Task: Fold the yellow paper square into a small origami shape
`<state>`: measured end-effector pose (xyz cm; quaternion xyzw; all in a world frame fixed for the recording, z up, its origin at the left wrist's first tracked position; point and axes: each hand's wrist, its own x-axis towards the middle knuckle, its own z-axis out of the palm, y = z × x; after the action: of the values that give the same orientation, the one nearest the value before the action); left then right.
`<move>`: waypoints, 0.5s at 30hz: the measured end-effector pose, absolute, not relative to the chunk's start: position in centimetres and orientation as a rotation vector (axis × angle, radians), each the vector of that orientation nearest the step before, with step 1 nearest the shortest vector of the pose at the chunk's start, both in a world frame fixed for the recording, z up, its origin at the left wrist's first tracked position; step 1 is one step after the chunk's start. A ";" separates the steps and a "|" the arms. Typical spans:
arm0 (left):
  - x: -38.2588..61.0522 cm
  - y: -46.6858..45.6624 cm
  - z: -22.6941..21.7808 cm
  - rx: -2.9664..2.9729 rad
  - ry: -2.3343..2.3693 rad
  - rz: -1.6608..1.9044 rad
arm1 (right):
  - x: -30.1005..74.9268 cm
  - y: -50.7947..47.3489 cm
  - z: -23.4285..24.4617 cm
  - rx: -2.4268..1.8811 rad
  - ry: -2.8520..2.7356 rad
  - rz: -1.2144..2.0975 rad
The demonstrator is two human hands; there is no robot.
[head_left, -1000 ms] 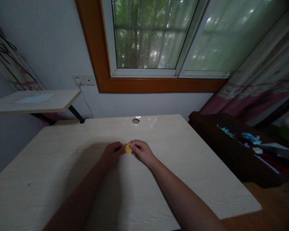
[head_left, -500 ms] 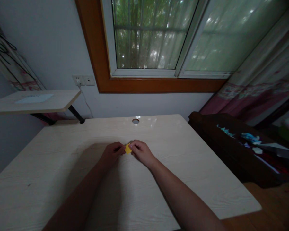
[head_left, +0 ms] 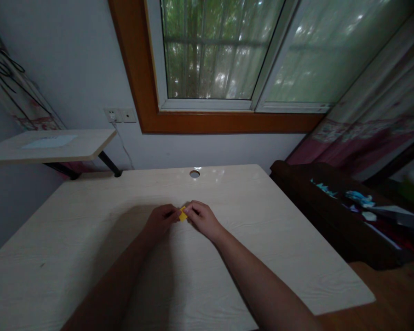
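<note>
A small yellow piece of paper (head_left: 183,214) is between my two hands, low over the pale wood-grain desk (head_left: 279,239). My left hand (head_left: 161,220) is closed, its thumb and fingertips pinching the left side of the paper. From the other side, my right hand (head_left: 202,218) pinches the paper's upper right part, with the thumb lying on top. The fingertips of both hands hide parts of the paper. Whether the paper touches the desk I cannot tell.
A raised shelf (head_left: 89,147) on black legs stands at the back left. A round cable hole (head_left: 194,174) lies near the desk's back edge, below the window. To the right, a dark brown piece of furniture (head_left: 296,197) carries several blue and white things.
The yellow paper has shifted slightly between my fingers and shows a somewhat different outline. Both hands stay in nearly the same place.
</note>
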<state>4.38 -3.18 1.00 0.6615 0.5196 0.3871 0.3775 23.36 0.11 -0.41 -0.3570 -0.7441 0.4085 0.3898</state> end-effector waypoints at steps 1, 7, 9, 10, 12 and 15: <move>4.4 -3.2 1.0 1.693 1.334 0.996 | 23.3 0.1 -0.4 -0.912 -1.884 1.049; 4.3 -3.1 1.2 1.724 1.387 1.004 | 23.3 0.1 -0.2 -0.908 -1.894 1.063; 4.3 -3.0 1.2 1.740 1.410 1.007 | 23.2 0.1 -0.2 -0.924 -1.899 1.060; 4.3 -3.0 1.1 1.749 1.416 1.006 | 23.2 0.2 -0.2 -0.932 -1.895 1.059; 4.3 -3.0 1.0 1.766 1.419 1.006 | 23.2 0.2 -0.3 -0.947 -1.881 1.062; 4.4 -3.0 0.8 1.779 1.428 1.003 | 23.2 0.2 -0.4 -0.968 -1.856 1.075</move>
<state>4.36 -2.96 0.79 0.6767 0.5429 0.3816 0.3190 23.17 0.18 -0.39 -0.3796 -0.7282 0.4218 0.3842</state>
